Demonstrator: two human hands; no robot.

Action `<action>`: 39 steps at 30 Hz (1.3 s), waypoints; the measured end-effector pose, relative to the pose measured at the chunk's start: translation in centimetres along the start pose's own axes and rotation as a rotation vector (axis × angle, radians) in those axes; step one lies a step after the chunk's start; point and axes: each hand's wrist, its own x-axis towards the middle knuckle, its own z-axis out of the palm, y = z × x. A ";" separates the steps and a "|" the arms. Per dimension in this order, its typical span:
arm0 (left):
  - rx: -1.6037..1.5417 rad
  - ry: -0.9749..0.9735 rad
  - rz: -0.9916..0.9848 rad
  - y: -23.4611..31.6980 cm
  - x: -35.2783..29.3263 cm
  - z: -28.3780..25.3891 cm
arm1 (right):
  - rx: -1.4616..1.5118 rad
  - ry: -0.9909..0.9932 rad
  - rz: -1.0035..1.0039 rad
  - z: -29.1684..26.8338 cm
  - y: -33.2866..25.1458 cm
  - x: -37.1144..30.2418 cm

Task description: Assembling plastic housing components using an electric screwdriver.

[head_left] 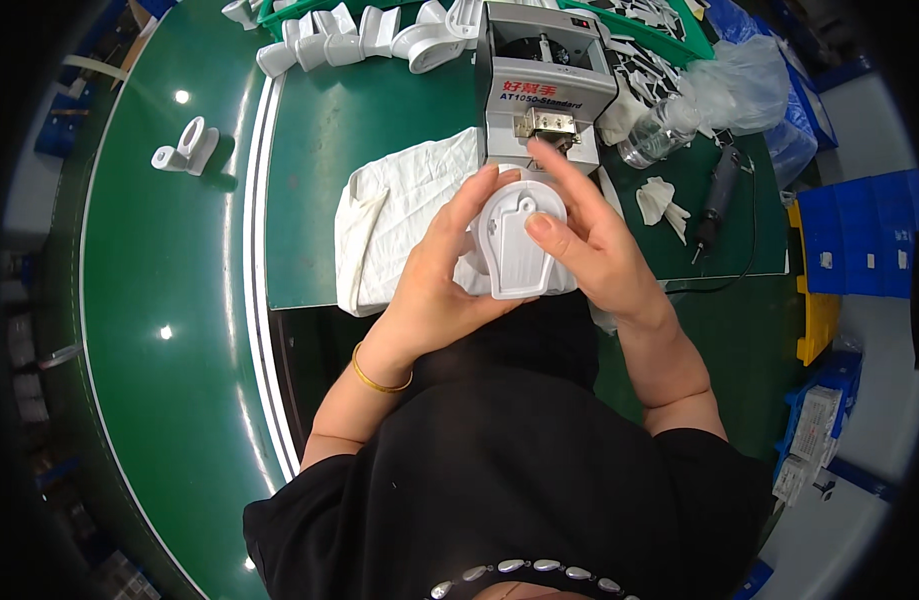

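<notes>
Above the near edge of the bench I hold a white plastic housing (519, 262), rounded at the top, with a recessed panel and a small round boss. My left hand (441, 268) is closed round its left side and underside. On the right, my right hand (611, 258) grips it with the thumb pressed against the face. The right index finger stretches away toward the metal outlet of a grey-black screw feeder (529, 98). Whether that fingertip touches the outlet, I cannot tell. Beneath my hands lies a folded white cloth (404, 195).
Several white plastic housings (344, 40) line the back left. Another white part (191, 148) lies on the green surface to the left. At right are a clear plastic bottle (654, 138), a corded electric screwdriver (717, 195), a crumpled glove (659, 203) and blue bins (864, 240).
</notes>
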 end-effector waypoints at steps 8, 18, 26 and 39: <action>-0.322 0.011 -0.169 1.1 0.6 -0.5 | 0.327 0.015 0.066 0.9 0.2 -0.4; -0.019 -0.002 -0.097 1.3 0.7 1.3 | 0.384 0.074 0.135 -0.4 0.8 -0.9; 0.101 -0.093 -0.180 0.3 -1.4 1.1 | -0.546 0.904 0.089 -15.7 6.0 -1.2; 0.212 -0.091 -0.152 -1.8 -3.0 2.2 | 0.740 0.523 0.256 -27.6 12.3 -6.0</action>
